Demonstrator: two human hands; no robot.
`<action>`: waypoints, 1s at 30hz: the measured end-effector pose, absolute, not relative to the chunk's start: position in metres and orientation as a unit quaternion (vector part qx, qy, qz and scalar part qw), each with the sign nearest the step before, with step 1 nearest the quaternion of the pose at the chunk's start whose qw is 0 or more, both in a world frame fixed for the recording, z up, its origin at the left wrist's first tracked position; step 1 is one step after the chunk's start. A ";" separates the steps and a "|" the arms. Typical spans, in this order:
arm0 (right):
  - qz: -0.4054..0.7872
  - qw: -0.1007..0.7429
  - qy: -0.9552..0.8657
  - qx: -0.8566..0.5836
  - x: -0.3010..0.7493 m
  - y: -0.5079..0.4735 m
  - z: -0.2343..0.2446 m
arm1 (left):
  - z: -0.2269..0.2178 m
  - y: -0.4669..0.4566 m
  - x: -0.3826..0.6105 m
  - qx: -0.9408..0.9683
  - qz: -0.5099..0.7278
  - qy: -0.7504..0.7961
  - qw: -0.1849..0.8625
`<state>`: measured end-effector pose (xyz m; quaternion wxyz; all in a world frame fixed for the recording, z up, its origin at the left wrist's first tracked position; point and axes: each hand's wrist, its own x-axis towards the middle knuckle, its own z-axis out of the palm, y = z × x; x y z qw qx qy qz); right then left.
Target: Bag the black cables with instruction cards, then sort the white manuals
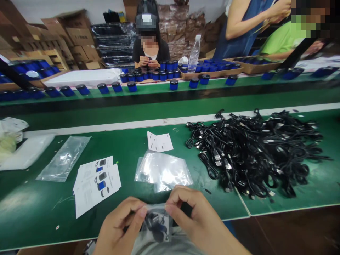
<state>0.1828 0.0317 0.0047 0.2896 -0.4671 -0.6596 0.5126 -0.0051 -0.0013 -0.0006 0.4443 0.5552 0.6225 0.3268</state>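
Observation:
Between my two hands, at the table's near edge, is a small clear plastic bag [156, 226] with a dark cable and a printed paper inside. My left hand [123, 223] pinches its upper left corner between thumb and fingertips. At the upper right corner, my right hand [190, 209] grips the bag in the same way. Just beyond the hands lies a fan of flat clear bags [164, 171]. A folded white leaflet [160, 141] touches the back of that fan. Printed leaflets [97, 184] are stacked to the left of my hands.
A large heap of black cables [255, 152] covers the right side of the green table [138, 230]. Farther left lies a long clear bag [65, 159]. Blue jars with black lids [132, 86] line the raised belt. A person [150, 53] sits opposite; others work at the upper right.

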 end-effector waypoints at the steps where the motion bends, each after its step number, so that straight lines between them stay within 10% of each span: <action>1: 0.507 0.294 -0.664 -0.464 0.183 0.032 0.005 | -0.001 -0.001 -0.004 0.559 0.335 0.619 0.439; 30: 0.491 0.272 -0.699 -0.443 0.180 0.043 0.001 | -0.009 0.006 -0.015 0.625 0.330 0.596 0.382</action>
